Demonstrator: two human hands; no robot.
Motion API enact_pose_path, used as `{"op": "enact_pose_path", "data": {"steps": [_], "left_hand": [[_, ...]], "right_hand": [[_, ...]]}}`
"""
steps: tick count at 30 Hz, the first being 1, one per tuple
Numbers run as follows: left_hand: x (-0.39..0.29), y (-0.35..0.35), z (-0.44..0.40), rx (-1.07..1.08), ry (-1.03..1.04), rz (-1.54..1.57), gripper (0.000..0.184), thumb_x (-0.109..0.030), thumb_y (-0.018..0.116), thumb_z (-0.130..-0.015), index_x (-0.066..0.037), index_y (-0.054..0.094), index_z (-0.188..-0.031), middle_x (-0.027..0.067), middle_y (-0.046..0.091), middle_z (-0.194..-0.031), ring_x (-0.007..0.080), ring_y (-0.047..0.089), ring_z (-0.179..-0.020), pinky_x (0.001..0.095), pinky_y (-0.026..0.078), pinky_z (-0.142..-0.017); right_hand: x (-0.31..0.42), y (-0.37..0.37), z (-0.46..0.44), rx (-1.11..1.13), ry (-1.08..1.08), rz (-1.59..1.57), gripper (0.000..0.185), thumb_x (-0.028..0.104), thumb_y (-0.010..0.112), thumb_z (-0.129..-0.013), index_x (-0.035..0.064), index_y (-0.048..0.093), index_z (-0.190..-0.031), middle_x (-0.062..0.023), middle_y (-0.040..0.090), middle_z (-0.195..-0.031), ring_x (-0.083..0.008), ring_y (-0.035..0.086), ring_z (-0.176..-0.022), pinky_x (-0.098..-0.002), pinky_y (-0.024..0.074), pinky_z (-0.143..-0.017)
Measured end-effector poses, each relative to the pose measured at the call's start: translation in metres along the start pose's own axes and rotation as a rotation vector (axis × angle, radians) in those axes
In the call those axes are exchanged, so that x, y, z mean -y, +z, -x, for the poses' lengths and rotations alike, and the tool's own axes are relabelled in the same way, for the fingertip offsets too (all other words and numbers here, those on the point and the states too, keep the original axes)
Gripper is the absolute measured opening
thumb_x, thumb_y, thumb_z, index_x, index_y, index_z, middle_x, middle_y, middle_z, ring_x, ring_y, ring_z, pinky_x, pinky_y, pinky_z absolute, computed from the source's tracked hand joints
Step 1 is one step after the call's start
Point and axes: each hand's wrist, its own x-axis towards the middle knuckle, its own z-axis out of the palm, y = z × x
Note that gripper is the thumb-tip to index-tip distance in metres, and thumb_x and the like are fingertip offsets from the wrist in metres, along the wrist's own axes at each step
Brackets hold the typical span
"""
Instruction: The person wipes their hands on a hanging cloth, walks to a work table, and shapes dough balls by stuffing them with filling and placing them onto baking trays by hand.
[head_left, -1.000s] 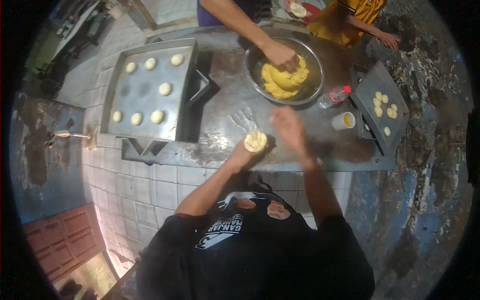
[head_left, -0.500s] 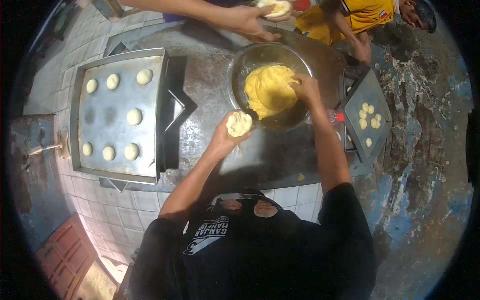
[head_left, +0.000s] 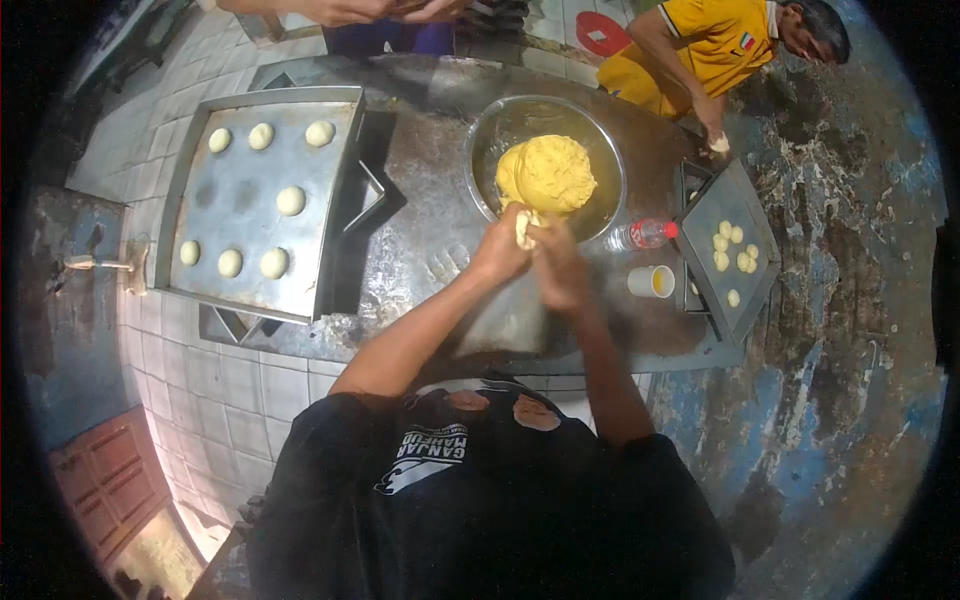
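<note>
My left hand (head_left: 502,250) is closed round a pale piece of dough (head_left: 525,232) at the near edge of a metal bowl (head_left: 473,165). Against the same dough presses my right hand (head_left: 560,265), its fingers curled in; whether it also holds some filling is hidden. Inside the bowl lies a large mound of soft yellow filling (head_left: 556,172), just beyond both hands.
On the left, a large metal tray (head_left: 240,185) carries several round dough balls. To the right stand a clear bottle (head_left: 640,236) with a red cap, a white cup (head_left: 651,281) and a tilted tray (head_left: 735,285) of small dough balls. Two co-workers (head_left: 700,50) are across the table.
My right hand has left the filling in the bowl and come to the dough in my left hand. The co-worker's hand at the top has drawn back. The view has shifted slightly.
</note>
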Motion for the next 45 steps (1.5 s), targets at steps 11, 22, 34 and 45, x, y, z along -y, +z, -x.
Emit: {"op": "enact_pose_path", "data": {"steps": [11, 22, 34, 45], "left_hand": [[0.036, 0.034, 0.080, 0.090, 0.155, 0.288, 0.059, -0.013, 0.082, -0.081, -0.006, 0.051, -0.131, 0.0076, 0.064, -0.114, 0.0181, 0.064, -0.101, 0.0318, 0.053, -0.085], [-0.046, 0.071, 0.205, 0.292, -0.233, 0.678, 0.044, -0.032, 0.067, -0.098, -0.006, 0.060, -0.132, 0.0103, 0.066, -0.119, 0.0213, 0.062, -0.110, 0.0390, 0.048, -0.098], [-0.021, 0.039, 0.259, 0.447, 0.198, -0.298, 0.045, -0.031, 0.064, -0.099, 0.005, 0.065, -0.126, 0.0103, 0.071, -0.107, 0.0180, 0.063, -0.095, 0.0317, 0.052, -0.081], [-0.049, -0.012, 0.303, 0.237, 0.087, -0.228, 0.065, -0.035, 0.062, -0.101, -0.003, 0.041, -0.154, 0.0101, 0.069, -0.114, 0.0164, 0.062, -0.101, 0.0328, 0.050, -0.087]], "right_hand": [[0.068, -0.022, 0.084, -0.051, -0.047, 0.163, 0.038, 0.008, 0.054, -0.094, 0.0043, 0.060, -0.131, -0.0209, 0.069, -0.112, -0.0388, 0.065, -0.101, -0.0453, 0.0538, -0.088], [0.089, -0.050, 0.191, -0.315, 0.320, -0.104, 0.036, 0.010, 0.065, -0.093, 0.0069, 0.062, -0.129, -0.0143, 0.066, -0.119, -0.0244, 0.066, -0.105, -0.0386, 0.0536, -0.089], [0.127, -0.048, 0.236, 0.016, 0.008, -0.046, 0.023, 0.015, 0.071, -0.082, 0.0070, 0.075, -0.104, -0.0209, 0.072, -0.091, -0.0337, 0.073, -0.087, -0.0436, 0.0554, -0.076], [0.149, -0.040, 0.182, 0.276, -0.015, -0.387, 0.038, 0.012, 0.075, -0.087, 0.0022, 0.065, -0.122, -0.0116, 0.074, -0.099, -0.0257, 0.072, -0.088, -0.0380, 0.0584, -0.080]]}}
